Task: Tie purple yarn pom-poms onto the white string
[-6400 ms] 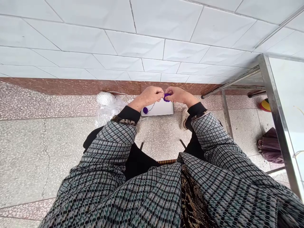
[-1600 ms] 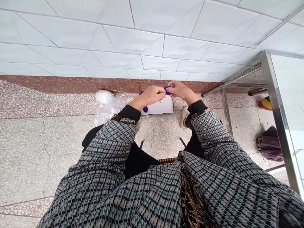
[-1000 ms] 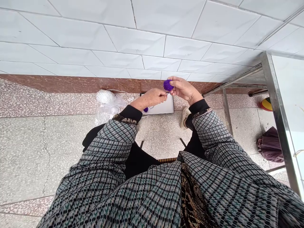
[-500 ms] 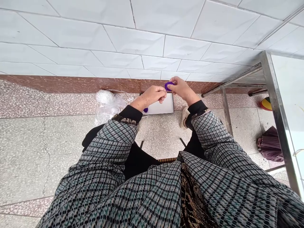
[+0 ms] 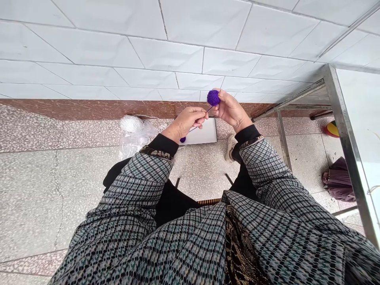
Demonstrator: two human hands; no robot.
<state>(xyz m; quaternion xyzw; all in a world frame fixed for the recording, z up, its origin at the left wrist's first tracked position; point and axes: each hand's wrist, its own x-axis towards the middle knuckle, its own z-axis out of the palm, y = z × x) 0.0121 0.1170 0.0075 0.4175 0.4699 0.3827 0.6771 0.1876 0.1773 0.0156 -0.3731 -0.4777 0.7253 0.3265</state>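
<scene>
Wall (image 5: 175,51): white tile, twelve o'clock
Right hand (image 5: 233,109): clamped on ball (image 5: 213,97)
Left hand (image 5: 191,119): pinching yarn (image 5: 209,109), ball at one o'clock

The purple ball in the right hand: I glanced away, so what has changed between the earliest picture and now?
The right hand has moved the held ball higher in view, and more of it shows. A purple strand now shows between it and the left hand, which still pinches the strand. Nothing was let go; the white tray and white yarn stayed put.
</scene>
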